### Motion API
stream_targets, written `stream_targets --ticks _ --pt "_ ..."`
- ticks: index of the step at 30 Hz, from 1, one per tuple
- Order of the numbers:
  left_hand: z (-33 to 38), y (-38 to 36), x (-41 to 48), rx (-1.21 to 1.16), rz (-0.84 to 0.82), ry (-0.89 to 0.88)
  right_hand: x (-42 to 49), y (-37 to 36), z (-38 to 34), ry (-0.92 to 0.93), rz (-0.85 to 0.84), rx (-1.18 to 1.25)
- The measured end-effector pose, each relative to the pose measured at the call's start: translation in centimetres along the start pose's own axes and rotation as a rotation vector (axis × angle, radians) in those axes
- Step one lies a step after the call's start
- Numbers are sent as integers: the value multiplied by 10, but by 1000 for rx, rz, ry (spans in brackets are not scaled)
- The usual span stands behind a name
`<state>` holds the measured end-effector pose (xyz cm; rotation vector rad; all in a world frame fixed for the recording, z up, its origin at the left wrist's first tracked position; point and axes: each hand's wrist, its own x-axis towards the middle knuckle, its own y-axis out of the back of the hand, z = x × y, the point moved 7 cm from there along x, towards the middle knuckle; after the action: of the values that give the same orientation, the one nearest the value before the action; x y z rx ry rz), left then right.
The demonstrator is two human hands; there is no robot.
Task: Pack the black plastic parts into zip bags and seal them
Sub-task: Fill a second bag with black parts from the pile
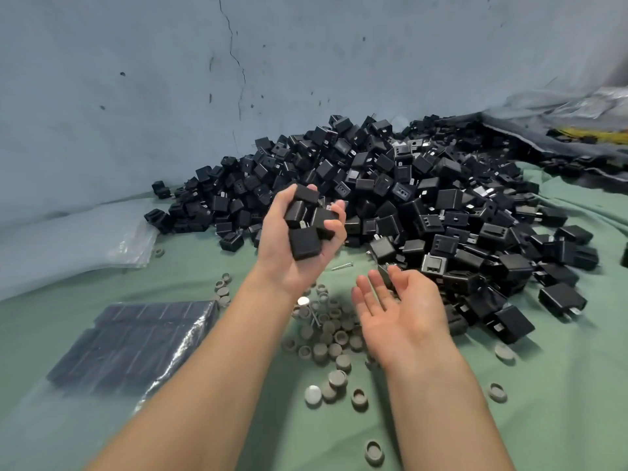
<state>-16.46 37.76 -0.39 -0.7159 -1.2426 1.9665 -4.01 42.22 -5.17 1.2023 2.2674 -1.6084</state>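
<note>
Your forearms come in from the bottom edge over a green cloth (560, 402). Loose grey round caps (334, 338) are scattered on it around and between your arms, thickest just below your wrists.

At the lower left a clear zip bag (136, 345) lies flat on the cloth, filled with rows of black parts. You cannot tell from this view whether its strip is closed.

Your right hand (404, 307), right of centre, is turned palm up with the fingers straight and relaxed. It holds nothing, it is slightly blurred, and its fingertips are near the front edge of the heap.

Your left hand (282, 256), at centre, is also palm up. Its fingers and thumb curl round a handful of black plastic parts (304, 246), boxy housings, one showing a metal tab. A small screw (342, 265) lies on the cloth between your two hands.

Beyond them a large pile of black parts (407, 185) fills the centre and right of the frame, heaped against a stained blue-grey wall (170, 79).

At middle left, flat clear plastic bags (132, 239) lie just beside the pile's left end. At the upper right a crumpled grey sheet (530, 130) borders the pile, with something yellow (591, 132) on it.
</note>
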Motion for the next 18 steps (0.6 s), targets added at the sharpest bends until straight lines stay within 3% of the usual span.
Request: stream_targets --ticks 4,11,13,16,18 --pt "-4 -16 -33 -45 -138 27 -8 -13 15 -38 -92 -76" --pt "-2 -13 -64 65 -1 -63 -29 -40 44 -110 -341 -87" --pt "7 -11 -75 448 147 -260 -35 -48 54 -103 -382 -74" --pt "17 -27 -114 1397 267 -769 -50 -62 71 -84 -486 18" --pt "15 -29 -136 1673 247 -910 -63 -66 84 -79 -546 83"
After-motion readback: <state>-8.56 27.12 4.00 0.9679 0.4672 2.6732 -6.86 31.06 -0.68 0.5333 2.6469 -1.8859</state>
